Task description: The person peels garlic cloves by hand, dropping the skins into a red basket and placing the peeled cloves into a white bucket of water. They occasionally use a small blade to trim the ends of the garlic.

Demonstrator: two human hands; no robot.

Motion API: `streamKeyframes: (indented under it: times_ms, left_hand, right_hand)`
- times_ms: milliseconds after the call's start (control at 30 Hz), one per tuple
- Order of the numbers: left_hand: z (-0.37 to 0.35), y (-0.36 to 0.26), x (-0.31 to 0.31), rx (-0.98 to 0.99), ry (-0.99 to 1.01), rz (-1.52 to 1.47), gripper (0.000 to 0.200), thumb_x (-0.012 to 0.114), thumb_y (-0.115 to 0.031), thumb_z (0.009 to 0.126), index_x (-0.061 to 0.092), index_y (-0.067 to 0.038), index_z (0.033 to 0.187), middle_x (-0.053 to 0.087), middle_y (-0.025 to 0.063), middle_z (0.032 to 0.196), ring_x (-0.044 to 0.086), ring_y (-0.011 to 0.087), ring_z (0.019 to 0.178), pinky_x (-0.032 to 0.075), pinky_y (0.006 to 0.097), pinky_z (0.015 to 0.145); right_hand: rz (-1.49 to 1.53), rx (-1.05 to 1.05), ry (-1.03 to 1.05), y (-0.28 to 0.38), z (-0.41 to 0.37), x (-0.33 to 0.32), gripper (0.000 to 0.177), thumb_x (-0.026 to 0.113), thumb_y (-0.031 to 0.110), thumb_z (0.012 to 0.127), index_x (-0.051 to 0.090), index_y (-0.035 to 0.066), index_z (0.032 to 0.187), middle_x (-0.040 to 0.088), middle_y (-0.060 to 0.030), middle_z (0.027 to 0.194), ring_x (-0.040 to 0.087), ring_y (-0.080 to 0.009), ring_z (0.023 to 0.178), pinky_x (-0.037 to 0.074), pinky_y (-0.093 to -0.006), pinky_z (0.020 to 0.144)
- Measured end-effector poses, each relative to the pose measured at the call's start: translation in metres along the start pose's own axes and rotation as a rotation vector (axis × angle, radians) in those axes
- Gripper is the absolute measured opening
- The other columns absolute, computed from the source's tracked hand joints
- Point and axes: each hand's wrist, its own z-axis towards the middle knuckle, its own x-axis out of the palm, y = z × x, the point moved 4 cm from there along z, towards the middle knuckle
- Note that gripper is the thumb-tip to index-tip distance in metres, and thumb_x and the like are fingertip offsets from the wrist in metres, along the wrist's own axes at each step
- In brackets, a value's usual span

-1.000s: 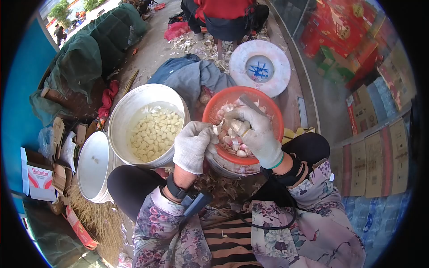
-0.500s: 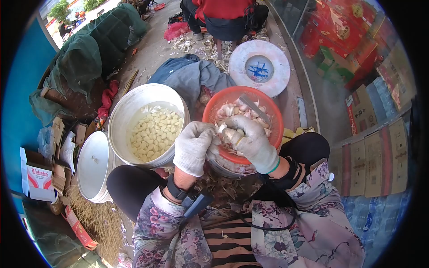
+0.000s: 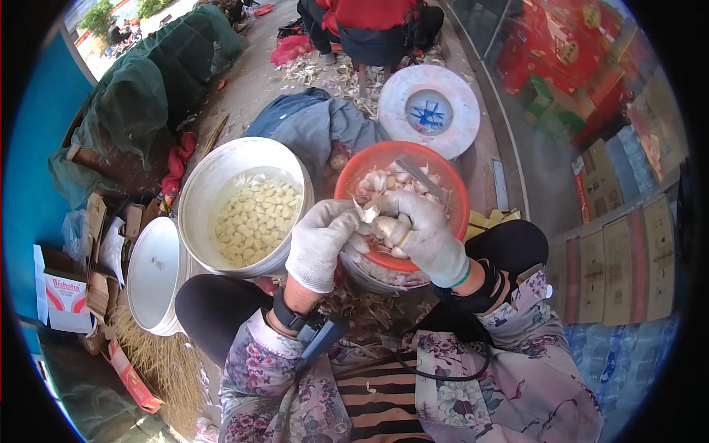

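Observation:
Both my hands wear whitish gloves and meet over the near edge of a red plastic basin (image 3: 462, 193). My left hand (image 3: 317, 245) pinches a garlic clove (image 3: 367, 214) with loose papery skin at its fingertips. My right hand (image 3: 427, 240) touches the same clove with its thumb side and is closed around several more cloves. Unpeeled garlic cloves (image 3: 378, 180) fill the basin, and a flat metal blade (image 3: 419, 176) lies across them. To the left, a white bucket (image 3: 190, 193) holds peeled cloves (image 3: 258, 218) in water.
A white bucket (image 3: 155, 273) stands at the left, by a straw broom (image 3: 159, 354). Grey-blue cloth (image 3: 317, 122) lies behind the basin, with a round white lid (image 3: 465, 103) beyond. A person in red (image 3: 373, 26) sits ahead among garlic skins. Cartons (image 3: 620, 266) line the right.
My hands have shifted slightly, and the left fingertips have come up against the clove by the right thumb. More of the clove and its peeling skin shows now.

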Motion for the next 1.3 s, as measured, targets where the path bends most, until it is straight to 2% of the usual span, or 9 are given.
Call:
streamKeyframes:
  times_ms: [233,333,467,533,733,933,1133,1233,1300]
  left_hand:
    - [-0.001,0.010,0.006,-0.036,0.042,-0.034,0.018,0.055,-0.016,0.097,0.056,0.002,0.101,0.066,0.0094,0.076,0.060,0.0140,0.056,0.050,0.0240,0.053]
    - [-0.002,0.011,0.006,-0.031,0.022,-0.031,0.015,0.056,-0.011,0.096,0.057,0.003,0.102,0.067,0.0077,0.077,0.060,0.0107,0.058,0.048,0.0219,0.053]
    - [-0.008,0.004,0.009,0.003,-0.128,0.137,0.013,0.059,-0.008,0.094,0.061,0.003,0.101,0.067,0.0061,0.079,0.060,0.0080,0.059,0.048,0.0204,0.053]
    - [-0.010,0.002,0.012,0.051,-0.122,0.185,0.014,0.058,-0.008,0.094,0.061,0.004,0.102,0.067,0.0065,0.077,0.060,0.0091,0.057,0.048,0.0205,0.051]
    - [-0.012,0.002,0.012,-0.013,-0.082,0.250,0.015,0.058,-0.008,0.095,0.062,0.005,0.102,0.067,0.0068,0.076,0.061,0.0101,0.056,0.050,0.0201,0.050]
    - [-0.010,0.005,0.010,-0.046,-0.046,0.206,0.014,0.058,-0.007,0.095,0.060,0.006,0.100,0.068,0.0092,0.077,0.065,0.0120,0.060,0.052,0.0214,0.052]
    - [-0.011,0.007,0.008,0.010,-0.078,0.304,0.013,0.058,-0.003,0.093,0.062,0.007,0.100,0.069,0.0102,0.078,0.067,0.0117,0.063,0.054,0.0223,0.055]
    - [-0.009,0.008,0.006,0.026,-0.073,0.251,0.011,0.057,-0.006,0.094,0.060,0.005,0.095,0.067,0.0094,0.075,0.061,0.0109,0.054,0.051,0.0222,0.048]
    - [-0.008,0.007,0.006,0.000,-0.048,0.145,0.011,0.057,-0.007,0.094,0.059,0.004,0.093,0.066,0.0089,0.072,0.058,0.0109,0.049,0.049,0.0224,0.045]
  right_hand:
    - [-0.109,-0.124,0.014,0.000,-0.002,0.000,0.018,0.064,0.001,0.086,0.062,-0.002,0.103,0.067,-0.0086,0.088,0.063,-0.0133,0.078,0.051,-0.0273,0.072]
    - [-0.157,-0.162,-0.040,-0.004,-0.009,0.002,0.017,0.066,0.002,0.085,0.062,0.000,0.101,0.068,-0.0108,0.090,0.066,-0.0186,0.077,0.052,-0.0297,0.070]
    - [-0.401,-0.351,-0.118,0.005,-0.009,-0.001,0.016,0.069,0.005,0.083,0.061,0.003,0.097,0.067,-0.0120,0.088,0.067,-0.0259,0.076,0.053,-0.0343,0.067]
    - [-0.537,-0.481,-0.153,0.010,-0.008,-0.002,0.016,0.070,0.005,0.082,0.061,0.005,0.095,0.066,-0.0123,0.085,0.067,-0.0289,0.076,0.053,-0.0367,0.065]
    - [-0.775,-0.540,-0.117,0.001,-0.010,0.004,0.016,0.068,0.009,0.081,0.059,0.007,0.095,0.064,-0.0099,0.081,0.065,-0.0294,0.073,0.052,-0.0394,0.061]
    - [-0.801,-0.594,-0.095,-0.001,-0.010,0.008,0.015,0.065,0.011,0.083,0.059,0.007,0.096,0.061,-0.0095,0.078,0.063,-0.0292,0.068,0.051,-0.0402,0.059]
    - [-0.777,-0.523,-0.068,-0.005,-0.012,0.011,0.014,0.065,0.011,0.084,0.059,0.007,0.096,0.062,-0.0108,0.081,0.064,-0.0302,0.072,0.051,-0.0396,0.063]
    - [-0.580,-0.548,-0.102,-0.007,-0.009,0.009,0.013,0.065,0.007,0.085,0.060,0.005,0.096,0.064,-0.0120,0.083,0.066,-0.0282,0.073,0.052,-0.0363,0.064]
    - [-0.369,-0.342,-0.031,-0.002,-0.007,0.004,0.012,0.064,0.004,0.085,0.062,0.001,0.097,0.066,-0.0112,0.085,0.067,-0.0232,0.075,0.053,-0.0328,0.067]
